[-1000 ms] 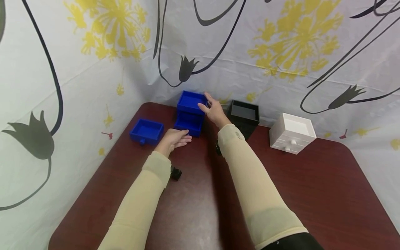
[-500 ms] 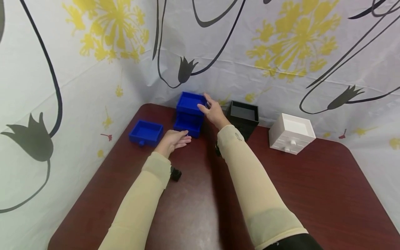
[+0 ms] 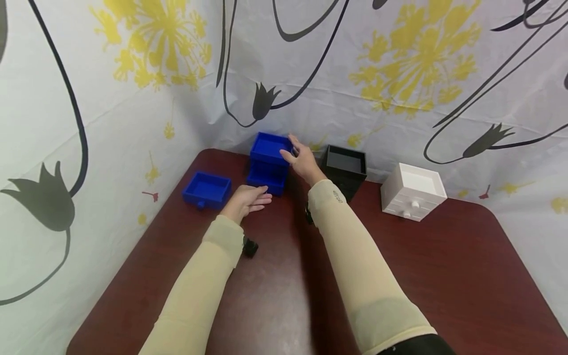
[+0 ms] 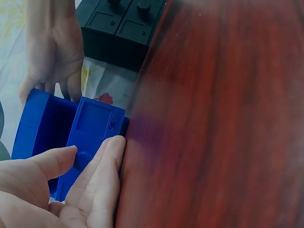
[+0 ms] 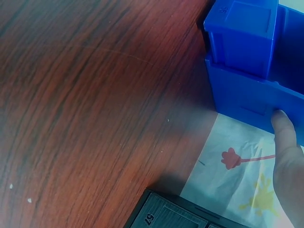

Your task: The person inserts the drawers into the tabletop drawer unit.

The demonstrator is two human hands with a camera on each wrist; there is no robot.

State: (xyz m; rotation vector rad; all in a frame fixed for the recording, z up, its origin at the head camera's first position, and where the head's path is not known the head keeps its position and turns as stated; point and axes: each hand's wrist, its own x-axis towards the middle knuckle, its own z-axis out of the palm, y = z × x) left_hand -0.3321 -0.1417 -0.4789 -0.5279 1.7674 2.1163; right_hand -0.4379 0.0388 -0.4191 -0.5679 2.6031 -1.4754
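A small blue drawer cabinet (image 3: 269, 159) stands near the back left of the table, its upper slot open. From the lower slot a blue drawer (image 4: 97, 118) sticks out a little. My left hand (image 3: 247, 199) is at this drawer's front; in the left wrist view, thumb and fingers lie on either side of its knob (image 4: 84, 159), pinching it. My right hand (image 3: 304, 160) rests against the cabinet's right side with extended fingers, a fingertip (image 5: 281, 118) pressing the side wall in the right wrist view. A second blue drawer (image 3: 191, 198) lies on the table, left of my left hand.
Right of the blue cabinet stands a black cabinet (image 3: 345, 173), close to my right forearm. Further right is a white cabinet (image 3: 392, 192) with knobs. Patterned white cloth (image 3: 310, 64) hangs along the table's (image 3: 399, 256) back and left edges.
The head view has shifted very slightly. Both hands stay at the blue cabinet in almost the same pose, and the loose drawer and other cabinets keep their places.
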